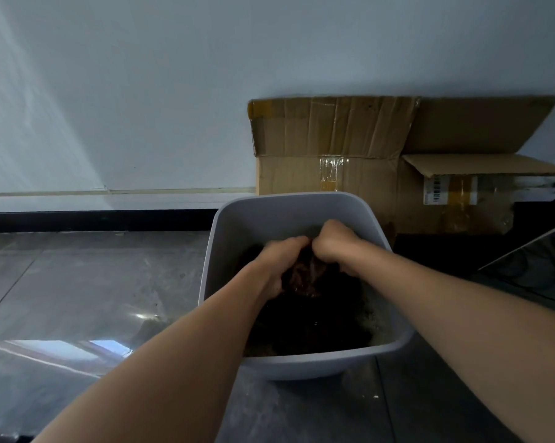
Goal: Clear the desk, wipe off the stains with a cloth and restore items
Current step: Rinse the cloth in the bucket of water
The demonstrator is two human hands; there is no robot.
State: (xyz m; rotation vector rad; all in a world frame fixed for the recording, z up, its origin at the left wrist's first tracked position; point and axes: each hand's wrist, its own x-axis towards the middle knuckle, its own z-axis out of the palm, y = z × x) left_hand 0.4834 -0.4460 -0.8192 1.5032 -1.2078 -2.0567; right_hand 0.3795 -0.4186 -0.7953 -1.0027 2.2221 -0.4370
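A grey square plastic basin point(289, 209) stands on the floor below me, holding dark water. Inside it a dark brown cloth point(308, 276) is bunched between my hands. My left hand point(281, 254) grips the cloth's left side with curled fingers. My right hand point(333, 243) grips its right side, knuckles up, touching the left hand. Most of the cloth is hidden under my hands and in the dark water.
A flattened cardboard box point(365, 148) leans against the white wall behind the basin. Grey glossy floor tiles point(93, 282) stretch to the left. A dark object with a light edge point(538, 260) sits at the right.
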